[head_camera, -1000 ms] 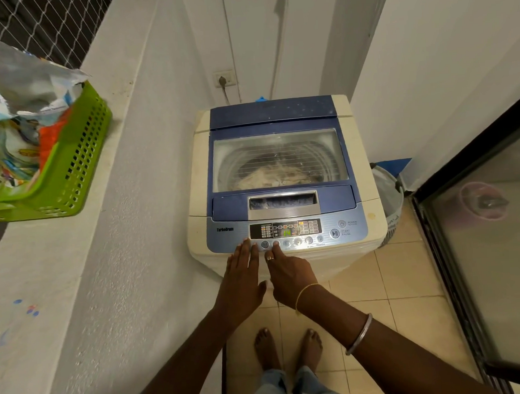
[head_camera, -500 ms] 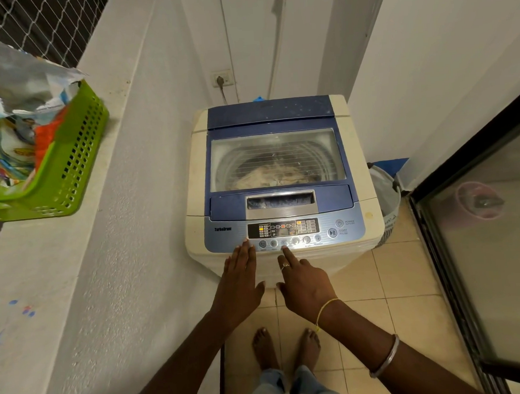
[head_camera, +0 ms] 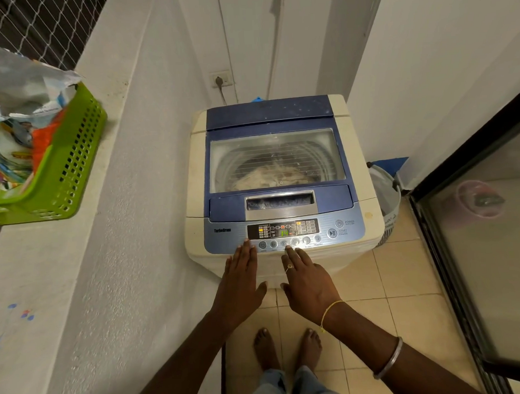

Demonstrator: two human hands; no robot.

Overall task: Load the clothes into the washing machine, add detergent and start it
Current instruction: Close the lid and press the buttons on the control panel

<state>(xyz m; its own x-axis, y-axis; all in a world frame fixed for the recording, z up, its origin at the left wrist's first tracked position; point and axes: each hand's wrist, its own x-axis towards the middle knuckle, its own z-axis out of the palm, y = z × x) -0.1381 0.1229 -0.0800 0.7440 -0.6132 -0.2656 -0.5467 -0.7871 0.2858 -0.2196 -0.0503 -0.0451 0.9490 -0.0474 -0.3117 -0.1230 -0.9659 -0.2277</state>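
Note:
A cream and blue top-loading washing machine (head_camera: 196,182) stands in front of me with its clear lid shut. Pale and dark clothes (head_camera: 269,173) lie in the drum under the lid. The control panel (head_camera: 283,229) is lit and its display reads green digits. My left hand (head_camera: 239,283) lies flat, fingers together, with the fingertips on the panel's front left edge. My right hand (head_camera: 306,280) is spread, and its fingertips reach the row of round buttons (head_camera: 289,242) at the panel's lower edge. Neither hand holds anything.
A green plastic basket (head_camera: 67,167) with detergent bags (head_camera: 21,85) sits on the white ledge (head_camera: 58,282) at the left. A laundry basket (head_camera: 386,196) stands right of the machine. A dark-framed glass door (head_camera: 481,245) runs along the right. A plug and hose are on the back wall.
My right hand has shifted rightward along the button row, from next to my left hand to a spot further apart. The left hand has stayed in place.

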